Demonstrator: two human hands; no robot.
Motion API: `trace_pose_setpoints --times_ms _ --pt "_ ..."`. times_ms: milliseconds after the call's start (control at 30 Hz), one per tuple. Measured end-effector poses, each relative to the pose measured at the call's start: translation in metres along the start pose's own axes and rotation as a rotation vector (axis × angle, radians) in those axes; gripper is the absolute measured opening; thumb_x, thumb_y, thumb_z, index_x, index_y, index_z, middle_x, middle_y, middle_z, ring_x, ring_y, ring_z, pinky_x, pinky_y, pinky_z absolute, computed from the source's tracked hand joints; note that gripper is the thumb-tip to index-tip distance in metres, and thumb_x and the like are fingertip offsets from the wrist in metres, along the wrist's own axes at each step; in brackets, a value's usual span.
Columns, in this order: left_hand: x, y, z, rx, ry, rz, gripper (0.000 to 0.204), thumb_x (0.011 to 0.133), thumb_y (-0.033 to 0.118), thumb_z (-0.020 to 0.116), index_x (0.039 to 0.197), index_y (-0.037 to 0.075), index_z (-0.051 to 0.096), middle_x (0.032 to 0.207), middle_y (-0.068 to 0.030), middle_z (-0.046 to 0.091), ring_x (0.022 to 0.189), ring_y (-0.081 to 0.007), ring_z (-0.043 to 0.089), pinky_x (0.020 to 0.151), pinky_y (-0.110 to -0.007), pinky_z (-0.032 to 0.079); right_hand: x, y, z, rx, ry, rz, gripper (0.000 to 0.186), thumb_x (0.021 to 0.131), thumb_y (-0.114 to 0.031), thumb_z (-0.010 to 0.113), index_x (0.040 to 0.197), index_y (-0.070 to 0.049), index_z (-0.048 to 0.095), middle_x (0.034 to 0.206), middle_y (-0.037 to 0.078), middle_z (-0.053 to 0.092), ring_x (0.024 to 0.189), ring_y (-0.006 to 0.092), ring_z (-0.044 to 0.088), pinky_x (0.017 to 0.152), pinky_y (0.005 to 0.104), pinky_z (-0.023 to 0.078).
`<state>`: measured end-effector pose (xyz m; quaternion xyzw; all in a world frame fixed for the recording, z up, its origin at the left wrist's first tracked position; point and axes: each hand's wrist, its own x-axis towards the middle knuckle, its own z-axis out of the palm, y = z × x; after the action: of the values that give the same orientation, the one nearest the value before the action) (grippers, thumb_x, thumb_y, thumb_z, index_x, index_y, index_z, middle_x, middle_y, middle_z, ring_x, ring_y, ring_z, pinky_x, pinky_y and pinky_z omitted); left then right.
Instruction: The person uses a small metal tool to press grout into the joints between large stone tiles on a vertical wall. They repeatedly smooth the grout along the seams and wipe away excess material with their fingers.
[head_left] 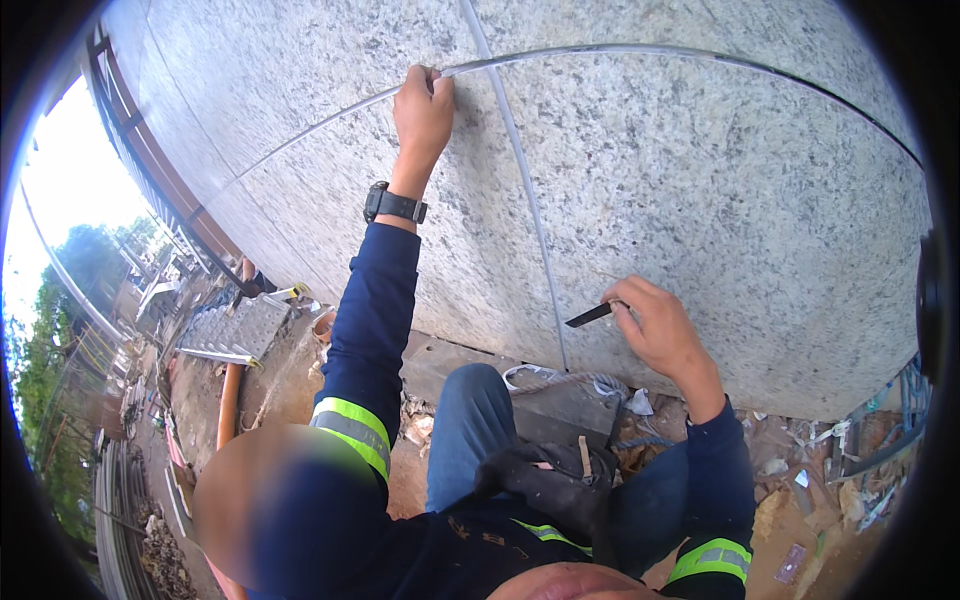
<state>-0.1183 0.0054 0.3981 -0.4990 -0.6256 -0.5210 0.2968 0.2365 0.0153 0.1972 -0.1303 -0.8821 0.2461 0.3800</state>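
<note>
In front of me rises a speckled grey stone wall [620,200], crossed by a long horizontal joint [620,48] and a vertical joint [515,140]. My left hand [423,115] reaches up to the horizontal joint, just left of where the two cross. Its fingers are curled and pinched against the seam; what they hold, if anything, is hidden. Lower down, right of the vertical joint, my right hand [655,325] grips a thin flat black tool with a slanted end [590,315], blade-like in shape. Its tip points left, toward the vertical joint.
Rope [570,380] and scraps lie at the wall's foot by my knee [470,410]. A perforated metal plank [230,330] and an orange pipe [230,405] are at left. Rubble and litter [800,500] cover the ground at right. A black bag [555,475] hangs at my waist.
</note>
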Motion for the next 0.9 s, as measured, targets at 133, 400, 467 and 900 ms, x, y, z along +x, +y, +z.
trace_pose_setpoints --times_ms 133,400,467,900 --pt "0.000 -0.003 0.002 -0.005 0.009 0.067 0.023 0.095 0.022 0.060 0.098 -0.001 0.063 0.082 -0.0219 0.070 0.079 -0.0405 0.068 0.076 -0.048 0.053 0.006 0.004 0.008 -0.002 -0.013 -0.011 0.015 0.096 -0.006 0.060 0.108 -0.002 0.069 0.100 0.017 0.066 0.091 0.0387 0.066 0.081 0.0437 0.052" --pt "0.001 -0.011 -0.007 -0.087 -0.070 0.153 0.020 0.096 0.017 0.057 0.102 -0.001 0.061 0.077 -0.0170 0.064 0.069 -0.0273 0.059 0.070 -0.039 0.050 0.007 0.006 0.015 -0.031 -0.044 -0.008 0.017 0.094 -0.006 0.061 0.109 -0.005 0.068 0.100 0.016 0.067 0.092 0.0413 0.066 0.079 0.0480 0.053" --pt "0.002 -0.014 -0.013 -0.077 -0.106 0.172 0.019 0.095 0.018 0.059 0.099 0.000 0.060 0.077 -0.0187 0.064 0.071 -0.0335 0.062 0.071 -0.043 0.051 0.007 0.008 0.016 -0.007 -0.021 0.009 0.016 0.094 -0.005 0.061 0.108 -0.004 0.068 0.102 0.017 0.068 0.092 0.0399 0.067 0.079 0.0472 0.053" --pt "-0.002 -0.025 0.000 -0.148 0.057 0.301 0.018 0.098 0.018 0.059 0.101 0.000 0.061 0.082 -0.0182 0.064 0.073 -0.0327 0.063 0.070 -0.042 0.051 0.058 -0.012 -0.019 1.055 0.232 0.383 0.024 0.101 -0.005 0.052 0.124 -0.008 0.045 0.121 0.024 0.069 0.099 0.0265 0.074 0.085 0.0386 0.061"
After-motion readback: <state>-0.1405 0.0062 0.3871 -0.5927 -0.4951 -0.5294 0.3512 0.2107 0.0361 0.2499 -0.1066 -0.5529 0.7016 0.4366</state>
